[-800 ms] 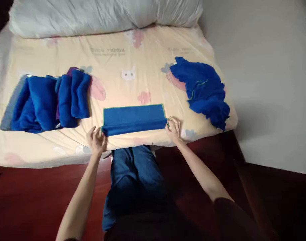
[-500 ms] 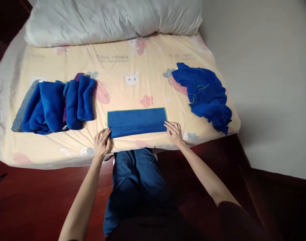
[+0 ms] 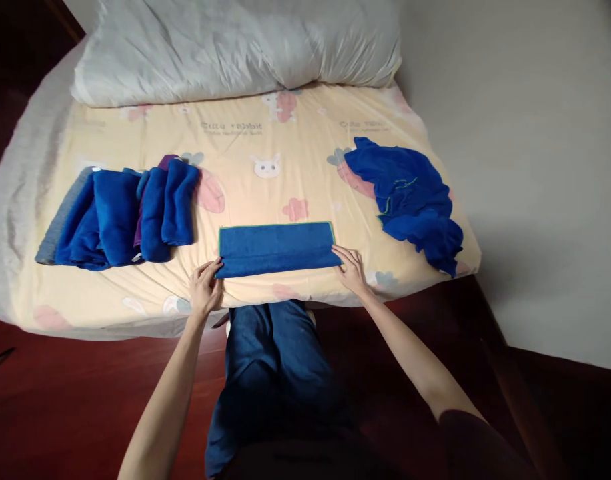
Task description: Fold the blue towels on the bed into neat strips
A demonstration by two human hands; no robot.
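Observation:
A blue towel (image 3: pixel 278 248) with green edging lies folded into a long strip near the front of the bed. My left hand (image 3: pixel 206 285) pinches its near left corner, thumb and fingers together. At the near right corner, my right hand (image 3: pixel 352 270) has the towel's end between thumb and fingers. A fold line runs lengthwise along the strip, and the near part is doubled over.
On the left lies a row of folded towels (image 3: pixel 116 217), mostly blue, with some grey and purple. A crumpled heap of blue cloths (image 3: pixel 410 197) sits on the right. Behind stands a grey-white quilt (image 3: pixel 235 50) on the rabbit-print bed sheet (image 3: pixel 250 193); a wall (image 3: pixel 525 167) borders the right.
Both hands have gone from resting with fingers on top of the towel's near corners to pinching them, and the near edge looks slightly lifted. The whole view has shifted a little.

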